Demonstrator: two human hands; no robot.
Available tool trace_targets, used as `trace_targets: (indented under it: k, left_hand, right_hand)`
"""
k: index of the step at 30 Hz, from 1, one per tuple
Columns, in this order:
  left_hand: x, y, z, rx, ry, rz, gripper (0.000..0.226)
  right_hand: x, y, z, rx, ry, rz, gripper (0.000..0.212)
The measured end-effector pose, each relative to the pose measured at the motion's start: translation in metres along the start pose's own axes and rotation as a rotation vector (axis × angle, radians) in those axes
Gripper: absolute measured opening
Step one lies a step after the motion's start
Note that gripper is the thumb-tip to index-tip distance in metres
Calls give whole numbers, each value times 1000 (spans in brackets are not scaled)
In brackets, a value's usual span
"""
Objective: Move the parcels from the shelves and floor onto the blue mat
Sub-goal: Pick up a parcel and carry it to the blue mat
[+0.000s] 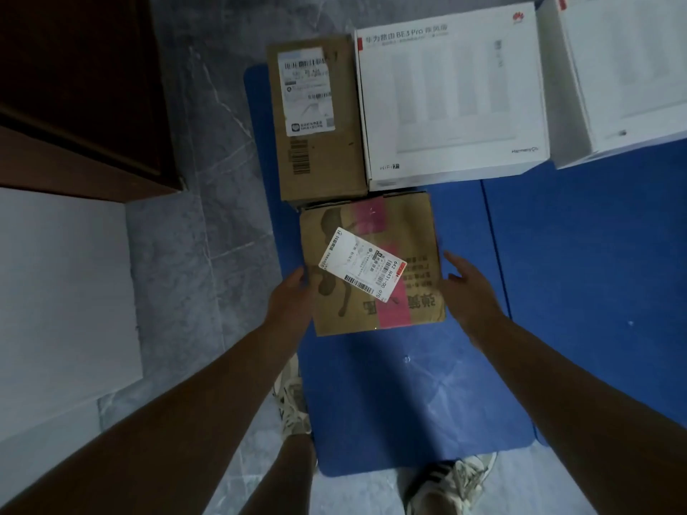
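A brown cardboard parcel (pixel 416 232) with pink tape and a tilted white label lies flat on the blue mat (pixel 409 395). My left hand (pixel 292 299) is against its left edge, thumb on the top rim and fingers hidden at the side. Beside the parcel's right edge, my right hand (pixel 466 291) has its fingers spread and holds nothing. Behind this parcel on the mat stand a narrower brown parcel (pixel 327 158), a white router box (pixel 450 102) and a second white box (pixel 624 68), packed side by side.
A dark wooden cabinet (pixel 74 87) and a white panel (pixel 63 284) stand at the left on the grey marble floor (pixel 208 232). My two shoes (pixel 293 407) are at the mat's near edge. Bare blue mat stretches to the right and in front of the parcel.
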State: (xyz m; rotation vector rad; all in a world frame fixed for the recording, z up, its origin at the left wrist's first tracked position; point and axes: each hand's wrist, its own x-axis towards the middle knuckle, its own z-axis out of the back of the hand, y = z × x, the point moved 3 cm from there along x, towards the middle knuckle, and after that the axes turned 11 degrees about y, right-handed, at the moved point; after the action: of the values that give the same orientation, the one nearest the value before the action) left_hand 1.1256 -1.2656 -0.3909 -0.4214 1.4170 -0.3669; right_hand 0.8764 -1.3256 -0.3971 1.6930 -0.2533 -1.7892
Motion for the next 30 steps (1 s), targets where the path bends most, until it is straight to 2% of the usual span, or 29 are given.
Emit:
trace_targets:
  k: [4,9,14,18,22,26,30]
  left_hand:
    - [-41,-27,-10,4,-55,14,21]
    - [-121,-105,-34,168,32,-97,41]
    - [-231,-202,-57,230,59,-309,36]
    - [-343,-284,-67,258,20,-500,42]
    - [-472,-354,-73,452,-69,-743,48]
    - [-582,-411,-78,688,-135,-931,54]
    - [-671,-465,-82,791,-199,-1079,60]
  right_hand:
    - [-43,26,12,-90,-69,23,49]
    - [-102,118,27,-185,50,121,44]
    - [-206,233,59,-276,28,362,33]
    - [-319,307,100,-362,-19,550,34]
    - [-438,364,149,-420,-56,651,44]
    - [-548,419,198,-447,-197,745,50]
    - [-645,455,237,-569,-316,814,54]
